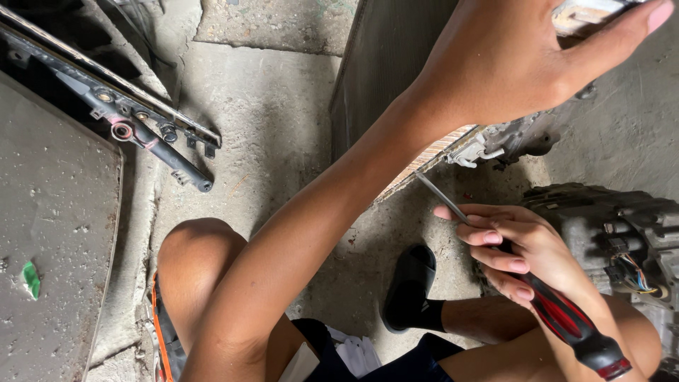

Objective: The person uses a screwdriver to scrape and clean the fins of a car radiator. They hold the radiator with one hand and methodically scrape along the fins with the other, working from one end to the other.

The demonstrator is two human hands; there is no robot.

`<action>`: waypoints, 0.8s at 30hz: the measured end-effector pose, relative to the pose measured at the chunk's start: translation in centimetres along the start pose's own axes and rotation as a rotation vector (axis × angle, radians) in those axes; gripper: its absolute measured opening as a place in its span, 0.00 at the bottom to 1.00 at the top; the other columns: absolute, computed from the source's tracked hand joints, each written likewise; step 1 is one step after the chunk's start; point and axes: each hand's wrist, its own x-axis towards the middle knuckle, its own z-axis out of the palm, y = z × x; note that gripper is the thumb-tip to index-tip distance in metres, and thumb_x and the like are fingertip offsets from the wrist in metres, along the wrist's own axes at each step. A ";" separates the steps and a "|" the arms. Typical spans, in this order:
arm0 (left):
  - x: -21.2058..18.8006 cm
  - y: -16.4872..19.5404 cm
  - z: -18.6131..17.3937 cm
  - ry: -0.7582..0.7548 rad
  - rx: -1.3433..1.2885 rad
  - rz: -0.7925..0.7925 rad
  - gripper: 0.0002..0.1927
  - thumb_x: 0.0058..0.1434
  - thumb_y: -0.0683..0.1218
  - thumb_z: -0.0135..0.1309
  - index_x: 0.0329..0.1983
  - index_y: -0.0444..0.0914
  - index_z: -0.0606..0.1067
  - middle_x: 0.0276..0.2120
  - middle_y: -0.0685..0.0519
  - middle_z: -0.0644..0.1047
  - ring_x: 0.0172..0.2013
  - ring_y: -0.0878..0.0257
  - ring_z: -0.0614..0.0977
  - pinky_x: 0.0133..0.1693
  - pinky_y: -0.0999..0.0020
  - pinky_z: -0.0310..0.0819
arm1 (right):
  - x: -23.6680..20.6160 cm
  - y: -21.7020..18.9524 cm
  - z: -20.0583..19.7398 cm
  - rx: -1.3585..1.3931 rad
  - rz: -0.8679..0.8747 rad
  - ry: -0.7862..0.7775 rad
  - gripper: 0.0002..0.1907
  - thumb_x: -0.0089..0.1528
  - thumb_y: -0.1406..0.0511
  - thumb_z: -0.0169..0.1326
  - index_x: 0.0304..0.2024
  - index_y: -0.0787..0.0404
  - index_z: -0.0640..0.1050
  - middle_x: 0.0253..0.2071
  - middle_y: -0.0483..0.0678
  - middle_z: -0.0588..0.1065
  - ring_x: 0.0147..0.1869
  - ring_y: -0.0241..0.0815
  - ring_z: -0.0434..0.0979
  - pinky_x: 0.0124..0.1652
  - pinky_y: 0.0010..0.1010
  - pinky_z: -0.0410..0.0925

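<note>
Right hand (pixel 527 255), nearest: fingers wrapped around a screwdriver (pixel 566 318) with red-and-black handle, its metal shaft angled up toward the finned edge of a radiator (pixel 396 78). Beside it, at right: grey engine part (pixel 622 226) with coloured wires. Below: black sandal (pixel 410 286) on the concrete floor (pixel 269 106). Left hand (pixel 509 56), farther up: reaching across, thumb spread, palm hidden, so its grip cannot be told. Far left: black metal bracket (pixel 141 127); grey panel (pixel 49 247) bearing a small green scrap (pixel 31 279).
</note>
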 end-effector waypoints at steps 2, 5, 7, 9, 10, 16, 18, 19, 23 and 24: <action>-0.1 0.1 0.0 0.011 -0.037 0.002 0.08 0.70 0.56 0.59 0.43 0.49 0.79 0.23 0.67 0.80 0.17 0.78 0.79 0.21 0.80 0.69 | 0.1 -0.7 0.3 -0.088 0.019 0.025 0.27 0.63 0.75 0.35 0.62 0.84 0.67 0.25 0.41 0.61 0.14 0.24 0.57 0.07 0.18 0.60; -0.1 0.1 0.0 0.028 -0.072 0.035 0.08 0.74 0.58 0.58 0.46 0.51 0.78 0.28 0.67 0.82 0.23 0.79 0.83 0.28 0.81 0.74 | 0.2 -1.5 0.5 -0.215 0.060 0.073 0.27 0.61 0.75 0.35 0.61 0.83 0.68 0.24 0.41 0.60 0.13 0.24 0.56 0.06 0.18 0.59; -0.1 0.1 0.0 0.031 -0.076 0.037 0.08 0.74 0.58 0.57 0.46 0.51 0.78 0.30 0.68 0.83 0.23 0.79 0.84 0.28 0.81 0.74 | 0.1 -1.9 0.3 -0.284 0.089 0.107 0.26 0.60 0.75 0.36 0.60 0.82 0.69 0.23 0.40 0.60 0.12 0.24 0.55 0.05 0.19 0.58; -0.1 0.2 0.0 0.026 -0.087 0.020 0.08 0.72 0.56 0.59 0.44 0.50 0.78 0.29 0.67 0.82 0.21 0.79 0.82 0.25 0.82 0.73 | 0.1 -2.0 -0.1 -0.329 0.109 0.147 0.25 0.61 0.74 0.36 0.59 0.80 0.71 0.22 0.39 0.58 0.12 0.24 0.54 0.05 0.19 0.58; -0.1 0.2 0.0 0.025 -0.094 0.019 0.08 0.71 0.56 0.59 0.44 0.49 0.78 0.28 0.67 0.82 0.20 0.78 0.81 0.24 0.81 0.72 | 0.1 -2.0 -0.4 -0.319 0.079 0.076 0.25 0.63 0.74 0.37 0.60 0.81 0.70 0.24 0.40 0.59 0.13 0.25 0.56 0.06 0.20 0.59; 0.2 0.3 -0.2 0.040 -0.102 0.074 0.09 0.73 0.57 0.58 0.44 0.49 0.78 0.27 0.66 0.81 0.21 0.77 0.81 0.25 0.80 0.72 | 0.3 -2.1 -2.2 -0.324 0.069 -0.069 0.23 0.69 0.73 0.38 0.64 0.80 0.68 0.28 0.40 0.61 0.17 0.25 0.60 0.09 0.22 0.64; 0.3 0.3 -0.4 0.017 -0.073 0.075 0.07 0.72 0.55 0.58 0.43 0.49 0.79 0.26 0.67 0.81 0.19 0.77 0.78 0.23 0.80 0.68 | 0.2 -2.4 -2.5 -0.336 0.098 -0.039 0.23 0.70 0.72 0.39 0.65 0.80 0.68 0.27 0.40 0.60 0.18 0.25 0.60 0.09 0.22 0.65; 0.3 0.3 -0.5 0.001 -0.044 0.078 0.06 0.71 0.54 0.58 0.42 0.49 0.79 0.26 0.67 0.81 0.18 0.77 0.77 0.21 0.79 0.66 | -0.1 -2.6 -2.7 -0.313 0.062 -0.089 0.24 0.69 0.72 0.38 0.66 0.82 0.67 0.28 0.41 0.60 0.18 0.26 0.61 0.09 0.23 0.65; 0.0 0.7 -1.3 -0.060 0.099 0.107 0.05 0.67 0.49 0.60 0.42 0.46 0.81 0.26 0.65 0.83 0.19 0.76 0.77 0.20 0.78 0.65 | -0.7 -3.7 -2.7 -0.145 0.075 -0.309 0.27 0.68 0.72 0.34 0.68 0.80 0.61 0.32 0.43 0.60 0.20 0.29 0.62 0.10 0.26 0.68; 0.0 0.8 -1.5 -0.054 0.070 0.097 0.04 0.67 0.49 0.59 0.42 0.46 0.80 0.26 0.65 0.82 0.20 0.76 0.78 0.22 0.78 0.67 | -0.6 -3.8 -2.6 -0.081 0.105 -0.365 0.27 0.68 0.71 0.32 0.69 0.78 0.58 0.33 0.43 0.60 0.20 0.30 0.62 0.11 0.27 0.68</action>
